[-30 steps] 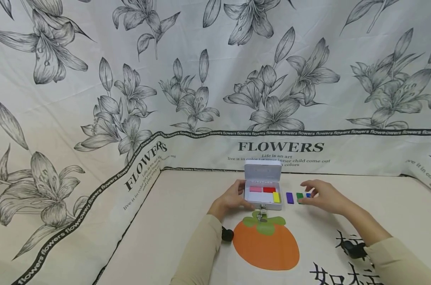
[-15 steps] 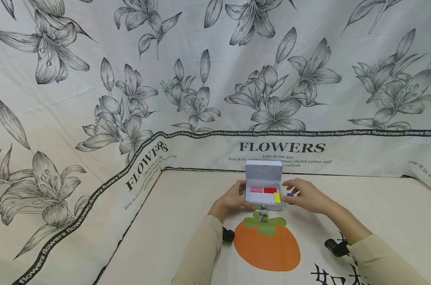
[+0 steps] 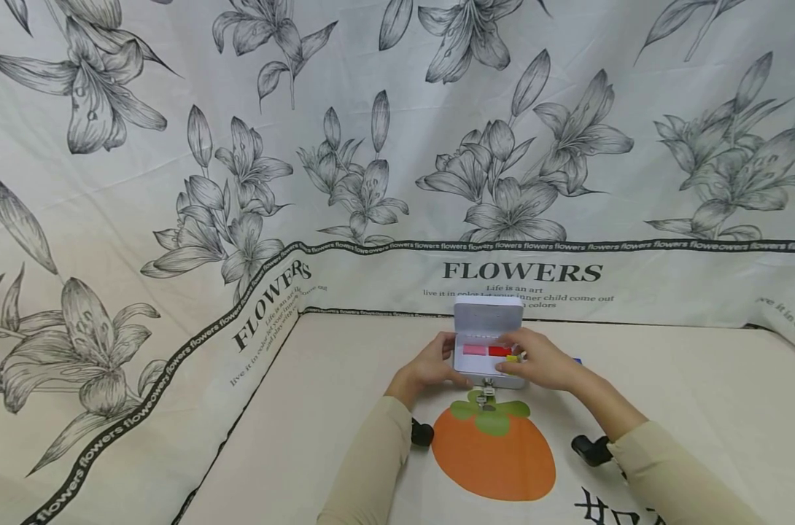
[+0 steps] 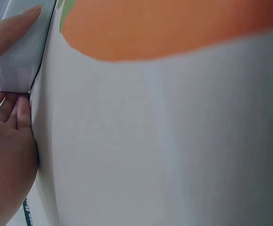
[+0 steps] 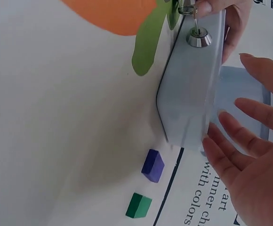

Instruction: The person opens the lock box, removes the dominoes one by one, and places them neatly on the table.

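Observation:
A white lockable cash box (image 3: 470, 367) stands with its lid raised, and inside lie a pink block (image 3: 474, 350), a red block (image 3: 499, 351) and a yellow block (image 3: 512, 358). My left hand (image 3: 433, 360) grips the left side of the box, its thumb on the front wall. Over the right part of the box, my right hand (image 3: 543, 357) reaches in with thumb and fingers spread around the yellow block. In the right wrist view nothing shows between those fingers. On the table to the right of the box lie a purple block (image 5: 153, 165) and a green block (image 5: 139, 205).
A blue block (image 3: 578, 361) peeks out behind my right hand. A key (image 5: 196, 21) sits in the lock (image 5: 199, 38) at the box front. The tablecloth carries an orange persimmon print (image 3: 492, 456). A flower-patterned curtain (image 3: 358, 277) rises behind the box.
My right hand has moved left, from over the green and blue blocks, past the purple one, to inside the box. The left hand has stayed at the box.

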Motion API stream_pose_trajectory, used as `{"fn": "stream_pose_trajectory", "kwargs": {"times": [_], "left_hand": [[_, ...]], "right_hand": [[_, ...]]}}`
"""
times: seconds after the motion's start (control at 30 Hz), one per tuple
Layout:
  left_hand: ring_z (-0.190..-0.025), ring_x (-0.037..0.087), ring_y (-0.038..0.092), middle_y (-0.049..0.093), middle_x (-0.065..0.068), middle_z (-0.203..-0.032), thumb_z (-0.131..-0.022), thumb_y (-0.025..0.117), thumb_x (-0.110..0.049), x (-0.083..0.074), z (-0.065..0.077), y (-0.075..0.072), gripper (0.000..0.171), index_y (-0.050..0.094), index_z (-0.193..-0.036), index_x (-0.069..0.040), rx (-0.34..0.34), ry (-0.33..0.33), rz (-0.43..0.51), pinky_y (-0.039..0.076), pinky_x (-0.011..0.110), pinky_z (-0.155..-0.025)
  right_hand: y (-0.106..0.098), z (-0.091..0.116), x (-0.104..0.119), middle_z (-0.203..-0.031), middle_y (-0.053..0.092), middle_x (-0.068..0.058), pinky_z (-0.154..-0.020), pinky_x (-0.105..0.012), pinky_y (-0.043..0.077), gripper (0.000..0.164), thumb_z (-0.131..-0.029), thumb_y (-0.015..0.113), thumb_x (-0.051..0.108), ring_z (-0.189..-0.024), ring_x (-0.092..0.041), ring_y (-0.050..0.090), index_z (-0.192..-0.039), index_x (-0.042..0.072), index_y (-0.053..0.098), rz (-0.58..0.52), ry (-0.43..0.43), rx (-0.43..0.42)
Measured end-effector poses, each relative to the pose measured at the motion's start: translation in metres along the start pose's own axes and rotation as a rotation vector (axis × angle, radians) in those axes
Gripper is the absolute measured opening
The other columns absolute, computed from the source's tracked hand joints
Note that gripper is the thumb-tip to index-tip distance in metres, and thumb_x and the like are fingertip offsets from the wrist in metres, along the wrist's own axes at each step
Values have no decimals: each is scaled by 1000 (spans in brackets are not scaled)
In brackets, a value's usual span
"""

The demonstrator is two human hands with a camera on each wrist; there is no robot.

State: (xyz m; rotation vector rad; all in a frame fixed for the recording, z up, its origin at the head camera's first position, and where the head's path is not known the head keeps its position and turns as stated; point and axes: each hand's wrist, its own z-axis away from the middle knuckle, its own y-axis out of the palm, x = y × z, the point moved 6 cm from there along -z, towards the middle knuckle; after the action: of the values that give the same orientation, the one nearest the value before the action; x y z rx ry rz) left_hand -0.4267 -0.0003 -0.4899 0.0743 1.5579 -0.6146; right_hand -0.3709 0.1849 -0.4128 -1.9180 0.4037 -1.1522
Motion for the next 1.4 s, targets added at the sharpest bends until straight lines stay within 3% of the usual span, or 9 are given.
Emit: {"fn": "stream_pose_trajectory", "kwargs": {"times": [0.33,0.73,0.93,1.17,1.4], "left_hand": [[-144,30,41,47,8,-153,-67,91,4,-1,1,0,93,43,-145,-10,0,7,-7,32,42,-123],[-144,31,41,47,10,-153,-66,90,5,0,3,2,93,43,-145,-9,4,-1,1,32,42,-123],[-144,32,41,47,11,-153,-66,90,5,0,2,2,93,43,-145,-8,4,1,10,32,42,-123],[-145,31,41,46,10,-154,-66,90,6,0,0,1,95,43,-146,-10,-4,-2,6,31,41,-124],[-145,31,41,46,10,-154,-66,90,5,1,-1,0,93,43,-145,-9,-5,-1,10,32,41,-123]], "right_hand": [[10,-12,-2,-112,64,-20,-87,-52,55,47,-89,78,18,-100,-36,61,-126,-8,63,117,22,-4],[27,-29,-2,-115,67,-24,-93,-56,54,45,-89,77,15,-105,-38,63,-124,-10,64,126,24,22],[35,-35,-6,-101,69,-16,-82,-47,55,42,-87,78,13,-89,-27,61,-120,-10,65,163,20,24],[38,-42,-7,-83,63,-7,-67,-35,44,33,-86,78,12,-75,-18,50,-111,-7,68,194,17,44],[41,-48,-5,-85,65,-5,-67,-34,45,35,-87,78,14,-75,-17,52,-115,-5,68,201,38,80]]}}
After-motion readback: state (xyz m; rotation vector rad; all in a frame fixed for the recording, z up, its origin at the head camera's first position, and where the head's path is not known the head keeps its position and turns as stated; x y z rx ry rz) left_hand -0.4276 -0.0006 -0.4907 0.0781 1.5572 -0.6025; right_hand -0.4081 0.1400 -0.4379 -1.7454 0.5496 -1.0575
